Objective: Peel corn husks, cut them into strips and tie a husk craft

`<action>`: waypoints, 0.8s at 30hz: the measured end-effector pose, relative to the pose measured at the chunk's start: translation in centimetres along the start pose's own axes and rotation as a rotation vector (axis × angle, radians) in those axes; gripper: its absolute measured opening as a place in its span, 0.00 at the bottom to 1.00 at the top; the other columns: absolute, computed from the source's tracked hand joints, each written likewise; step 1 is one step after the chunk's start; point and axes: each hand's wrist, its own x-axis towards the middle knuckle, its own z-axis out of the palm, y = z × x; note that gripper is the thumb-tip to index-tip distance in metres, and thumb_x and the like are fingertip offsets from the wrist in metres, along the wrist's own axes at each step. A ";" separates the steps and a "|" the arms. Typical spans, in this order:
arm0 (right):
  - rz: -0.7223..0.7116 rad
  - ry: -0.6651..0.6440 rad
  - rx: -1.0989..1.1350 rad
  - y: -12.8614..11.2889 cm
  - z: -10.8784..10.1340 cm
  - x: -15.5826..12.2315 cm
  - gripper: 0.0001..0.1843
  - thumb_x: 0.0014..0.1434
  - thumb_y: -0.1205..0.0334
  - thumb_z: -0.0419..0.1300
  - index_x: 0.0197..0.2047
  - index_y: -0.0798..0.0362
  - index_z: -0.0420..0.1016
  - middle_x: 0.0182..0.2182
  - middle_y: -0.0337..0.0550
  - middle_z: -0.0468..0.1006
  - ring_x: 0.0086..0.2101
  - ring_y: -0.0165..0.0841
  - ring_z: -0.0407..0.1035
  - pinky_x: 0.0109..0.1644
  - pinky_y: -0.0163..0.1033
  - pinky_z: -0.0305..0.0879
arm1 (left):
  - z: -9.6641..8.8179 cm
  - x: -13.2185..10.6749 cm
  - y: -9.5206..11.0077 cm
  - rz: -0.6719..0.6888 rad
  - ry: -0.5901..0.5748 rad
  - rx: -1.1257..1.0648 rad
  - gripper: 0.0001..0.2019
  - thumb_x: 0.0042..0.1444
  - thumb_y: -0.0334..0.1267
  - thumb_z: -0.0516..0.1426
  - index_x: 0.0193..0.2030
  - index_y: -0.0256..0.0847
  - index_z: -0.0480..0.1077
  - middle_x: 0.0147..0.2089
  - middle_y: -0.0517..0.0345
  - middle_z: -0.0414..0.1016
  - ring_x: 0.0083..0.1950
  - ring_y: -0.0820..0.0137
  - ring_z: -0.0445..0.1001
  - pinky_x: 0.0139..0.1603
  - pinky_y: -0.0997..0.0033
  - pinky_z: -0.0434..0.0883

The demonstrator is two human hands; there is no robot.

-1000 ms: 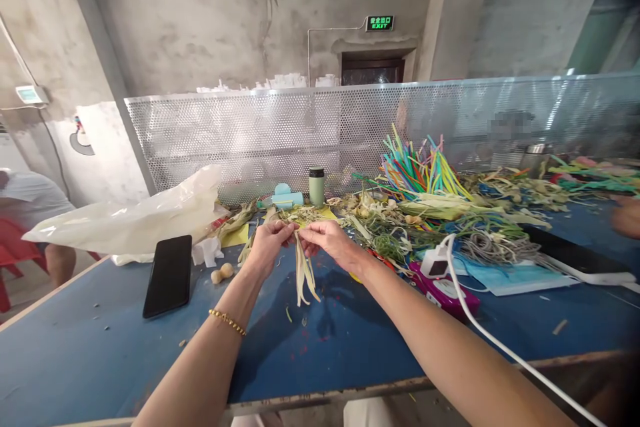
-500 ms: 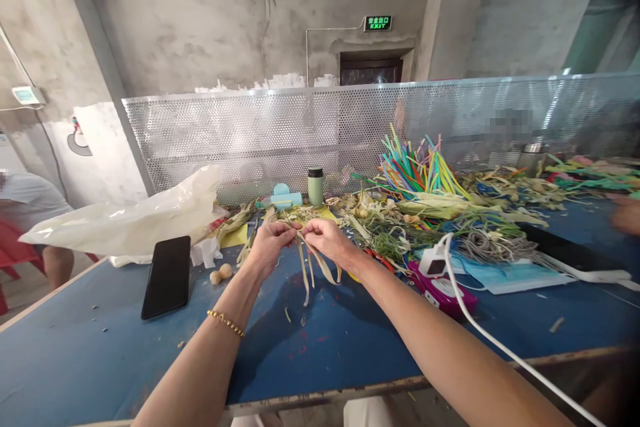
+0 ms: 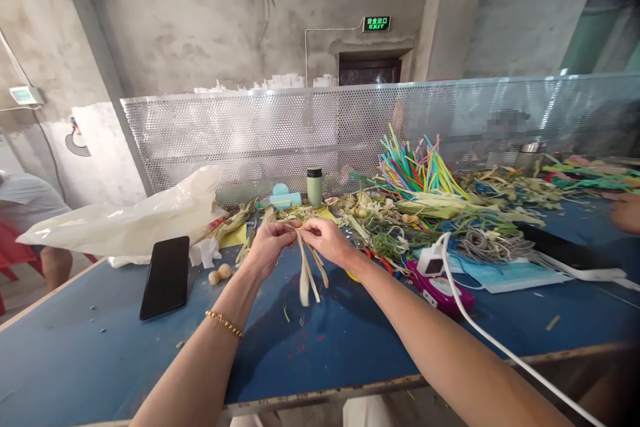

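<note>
Over the blue table (image 3: 100, 347), my left hand (image 3: 267, 245) and my right hand (image 3: 327, 240) meet, both pinching the top of a few pale straw strips (image 3: 306, 273). The strips hang down from my fingertips, their loose ends just above the tabletop. My left wrist wears a gold bead bracelet (image 3: 224, 322). Fingers of both hands are curled closed on the strips.
A black phone (image 3: 166, 275) and two small wooden beads (image 3: 221, 273) lie to the left, by a white plastic bag (image 3: 135, 217). A green flask (image 3: 315, 186), coloured strips (image 3: 415, 170), a straw pile (image 3: 450, 213), a white cable (image 3: 500, 347) and a magenta box (image 3: 443, 290) are to the right. Another person's hand (image 3: 625, 210) shows far right.
The hanging strips have swung and shifted under my fingers as both hands work their top ends. Hands stay in nearly the same spot.
</note>
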 end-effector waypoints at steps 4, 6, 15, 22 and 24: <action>-0.081 0.102 -0.123 -0.2 0.1 -0.1 0.07 0.55 0.65 0.62 0.28 0.54 0.68 0.23 0.35 0.69 0.24 0.27 0.61 0.29 0.33 0.56 | -0.2 0.2 -0.4 -0.024 0.000 0.013 0.05 0.37 0.32 0.65 0.23 0.33 0.76 0.24 0.58 0.71 0.26 0.75 0.65 0.31 0.73 0.63; -0.162 0.148 -0.153 -0.3 0.2 -0.2 0.05 0.53 0.69 0.63 0.32 0.53 0.69 0.28 0.37 0.71 0.28 0.29 0.65 0.33 0.33 0.60 | -0.2 0.2 -0.5 -0.015 0.010 0.028 0.04 0.36 0.31 0.65 0.21 0.33 0.75 0.22 0.58 0.71 0.25 0.76 0.65 0.30 0.73 0.62; -0.439 -0.009 -0.392 -0.9 -0.5 -0.7 0.06 0.62 0.71 0.56 0.38 0.52 0.72 0.37 0.44 0.70 0.38 0.33 0.67 0.42 0.36 0.63 | -0.4 0.0 -0.5 -0.069 -0.055 -0.039 0.09 0.39 0.35 0.67 0.22 0.34 0.72 0.23 0.59 0.69 0.25 0.77 0.64 0.28 0.76 0.61; -0.334 0.088 -0.105 -1.1 -0.3 -0.5 0.04 0.60 0.65 0.59 0.33 0.53 0.68 0.27 0.38 0.70 0.28 0.28 0.64 0.34 0.33 0.61 | -0.3 -0.4 0.4 -0.144 -0.138 -0.071 0.10 0.40 0.34 0.67 0.25 0.34 0.70 0.24 0.61 0.66 0.26 0.78 0.64 0.28 0.76 0.63; -0.238 0.103 -0.003 -1.3 -0.2 -0.4 0.05 0.59 0.64 0.59 0.31 0.53 0.69 0.25 0.37 0.71 0.26 0.28 0.64 0.32 0.33 0.61 | 0.0 -0.5 0.5 -0.139 -0.134 -0.040 0.11 0.42 0.35 0.66 0.32 0.33 0.72 0.25 0.61 0.66 0.26 0.77 0.65 0.28 0.75 0.64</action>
